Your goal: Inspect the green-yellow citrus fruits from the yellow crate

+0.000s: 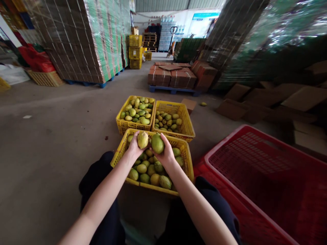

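My left hand (135, 146) is wrapped round a yellow lemon (142, 140) with brownish blemishes. Beside it, my right hand (167, 153) grips a larger, rounder green lemon (157, 143). The two fruits are held up close together over the near yellow crate (190, 163), which stands between my knees. Inside that crate lie many yellow and green lemons (141, 168). Parts of its contents are hidden behind my hands and forearms.
Behind stand a yellow crate heaped with fruit (138, 110) and a partly filled yellow crate (187, 124). A large red crate (245, 160) is at my right. Flattened cardboard (235, 109) lies beyond it. Wrapped pallet stacks (74, 41) and a pallet of cartons (171, 78) stand farther off.
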Tool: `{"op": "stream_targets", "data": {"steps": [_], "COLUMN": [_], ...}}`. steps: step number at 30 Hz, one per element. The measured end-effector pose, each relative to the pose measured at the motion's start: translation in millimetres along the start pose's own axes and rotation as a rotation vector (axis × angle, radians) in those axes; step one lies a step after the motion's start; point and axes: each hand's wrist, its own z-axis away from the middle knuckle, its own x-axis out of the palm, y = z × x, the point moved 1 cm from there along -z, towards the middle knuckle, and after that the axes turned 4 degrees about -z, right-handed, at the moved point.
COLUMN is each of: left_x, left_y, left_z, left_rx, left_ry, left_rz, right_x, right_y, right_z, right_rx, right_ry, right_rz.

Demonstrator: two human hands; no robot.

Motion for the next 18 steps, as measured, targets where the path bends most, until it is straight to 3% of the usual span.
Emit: {"op": "stream_targets", "data": {"steps": [3, 6, 12, 18], "left_x": [1.3, 2.1, -2.3, -7.5], "left_y": [4.2, 7.3, 6.0, 0.4], "left_z": [1.0, 0.1, 0.6, 11.3], "left_rx": [-0.041, 0.038, 0.510, 0.888], "left_ry": [-0.009, -0.036, -0.211, -0.298], "left_rz": [0.013, -0.032, -0.397, -0.610], "right_x": [-3.8, -6.7, -7.3, -7.8], "right_y": [-0.1, -1.2, 1.7, 4.9], "right_z": [-6.0, -10.2, -5.5, 6.5], "right_rx": [0.014, 0.004, -0.164, -0.619], "right_ry": [0.007, -0.089, -0.247, -0.261], "right_rz": [0.026, 0.033, 0.138, 0.396]}}
